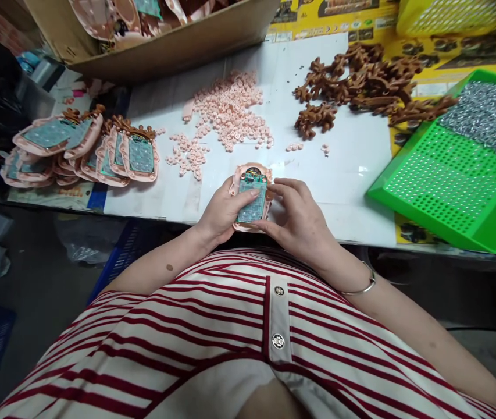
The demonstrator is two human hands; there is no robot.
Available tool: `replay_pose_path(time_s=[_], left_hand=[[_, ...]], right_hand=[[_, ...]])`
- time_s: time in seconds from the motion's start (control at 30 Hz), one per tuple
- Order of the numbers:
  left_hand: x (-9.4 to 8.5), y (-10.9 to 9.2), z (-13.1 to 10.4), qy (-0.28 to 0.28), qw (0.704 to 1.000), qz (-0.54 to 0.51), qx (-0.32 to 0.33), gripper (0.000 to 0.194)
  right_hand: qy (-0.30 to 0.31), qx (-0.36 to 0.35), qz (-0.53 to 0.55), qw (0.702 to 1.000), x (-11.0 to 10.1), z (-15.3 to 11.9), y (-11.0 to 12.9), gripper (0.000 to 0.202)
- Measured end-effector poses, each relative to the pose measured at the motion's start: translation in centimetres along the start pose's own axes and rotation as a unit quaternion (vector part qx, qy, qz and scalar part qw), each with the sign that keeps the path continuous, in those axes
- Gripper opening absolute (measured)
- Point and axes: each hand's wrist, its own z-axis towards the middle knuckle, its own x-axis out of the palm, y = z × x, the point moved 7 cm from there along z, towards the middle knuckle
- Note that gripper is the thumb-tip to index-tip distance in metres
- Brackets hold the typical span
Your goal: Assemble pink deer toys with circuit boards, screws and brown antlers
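A pink plastic shell (pixel 238 226) with a green circuit board (pixel 250 212) fitted inside lies at the table's front edge. My left hand (pixel 225 212) grips its left side, the thumb pressed flat over the board. At the shell's right side is my right hand (pixel 298 218), fingers curved and apart, with fingertips touching or very close to the rim. Whether a small part sits at those fingertips I cannot make out. Ahead of my hands lie a heap of small pink plastic pieces (pixel 230 107) and a smaller pile of them (pixel 186 156).
Shells with boards and brown parts (pixel 138 154) are stacked at the left. Brown plastic parts (pixel 361 75) lie at the back right, beside a green tray (pixel 443 180) holding many screws (pixel 489 116). A cardboard box (pixel 164 55) of shells and a yellow basket (pixel 457 17) stand behind.
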Motion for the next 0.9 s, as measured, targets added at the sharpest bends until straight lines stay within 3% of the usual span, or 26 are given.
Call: replay_pose_path(time_s=[0.37,0.7,0.9], left_hand=[[0.1,-0.2,0.0,0.008,0.999,-0.022,0.023,0.041],[-0.2,0.1,0.1,0.001,1.000,-0.003,0.024,0.044],[0.0,0.2,0.0,0.005,0.999,0.002,0.044,0.049]], right_hand=[[0.008,0.064,0.132,0.989,0.8,-0.1,-0.5,0.054],[-0.008,0.149,0.300,0.942,2.1,-0.6,-1.7,0.048],[-0.071,0.233,0.237,0.941,0.6,0.1,-2.7,0.042]])
